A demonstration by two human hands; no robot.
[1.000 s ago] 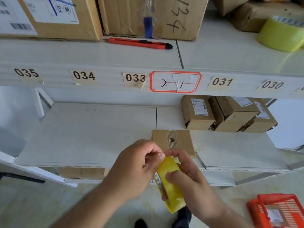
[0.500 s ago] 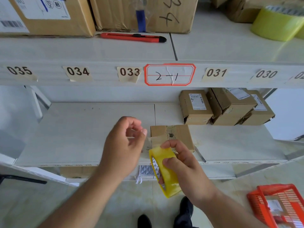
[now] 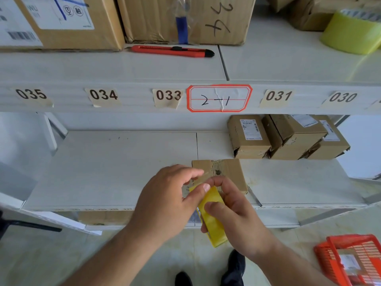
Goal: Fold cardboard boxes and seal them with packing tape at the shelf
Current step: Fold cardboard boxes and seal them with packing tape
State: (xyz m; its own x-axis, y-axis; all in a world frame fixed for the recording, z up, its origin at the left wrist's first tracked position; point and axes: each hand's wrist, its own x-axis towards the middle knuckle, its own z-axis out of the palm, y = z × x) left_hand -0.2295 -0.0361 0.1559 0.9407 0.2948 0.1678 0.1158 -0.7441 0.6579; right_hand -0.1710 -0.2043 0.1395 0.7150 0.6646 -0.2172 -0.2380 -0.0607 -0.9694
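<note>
A small folded cardboard box (image 3: 228, 169) lies on the lower shelf (image 3: 107, 168) near its front edge, partly hidden by my fingers. My right hand (image 3: 235, 215) grips a yellow roll of packing tape (image 3: 212, 219) just in front of the box. My left hand (image 3: 167, 201) is at the top of the roll, with its thumb on the roll's edge and its fingers pinching a short clear strip of tape (image 3: 198, 179) pulled from it.
Three sealed small boxes (image 3: 286, 137) stand at the back right of the lower shelf. The upper shelf carries a red utility knife (image 3: 172, 51), large cartons (image 3: 185, 19) and a second yellow tape roll (image 3: 352, 34). A red basket (image 3: 350, 259) sits on the floor at right.
My left hand, which had pulled away to the left with the tape end, has come back to the roll. The roll has turned edge-on in my right hand.
</note>
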